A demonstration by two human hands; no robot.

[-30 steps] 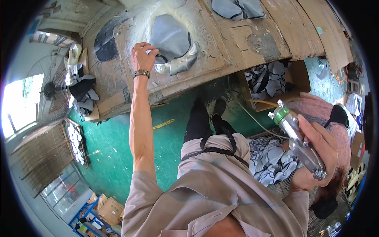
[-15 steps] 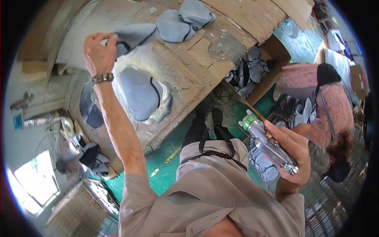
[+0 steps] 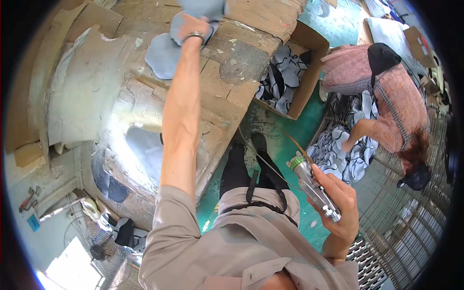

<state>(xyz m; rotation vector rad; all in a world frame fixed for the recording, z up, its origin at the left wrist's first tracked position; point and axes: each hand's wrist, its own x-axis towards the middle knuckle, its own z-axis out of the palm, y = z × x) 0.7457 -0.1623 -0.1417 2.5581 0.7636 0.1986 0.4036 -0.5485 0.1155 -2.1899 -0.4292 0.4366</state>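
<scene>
Stretched out to the far end of the workbench, my left hand (image 3: 194,29) is over a small group of grey, rounded fabric pieces (image 3: 163,56). Motion smears its fingers, so their grip does not show. Beyond it, another grey piece (image 3: 204,7) is blurred too. My right hand (image 3: 342,195) is wrapped round a metal spray gun (image 3: 313,183) with a green ring, held out to the right of my body. A grey piece with a dark edge (image 3: 145,147) lies inside a pale, crusted ring on the bench, partly hidden by my left forearm.
The cardboard-covered workbench (image 3: 232,104) has a cardboard box (image 3: 309,89) of grey pieces at its right. Farther right, a person in pink (image 3: 391,96) bends over a pile of pieces (image 3: 340,154) on a slatted rack. A wire fan (image 3: 96,251) stands at lower left.
My left hand has moved right and away, from a lifted grey piece at the left to the far pieces. The spray gun has shifted slightly left. The person in pink now reaches into the pile.
</scene>
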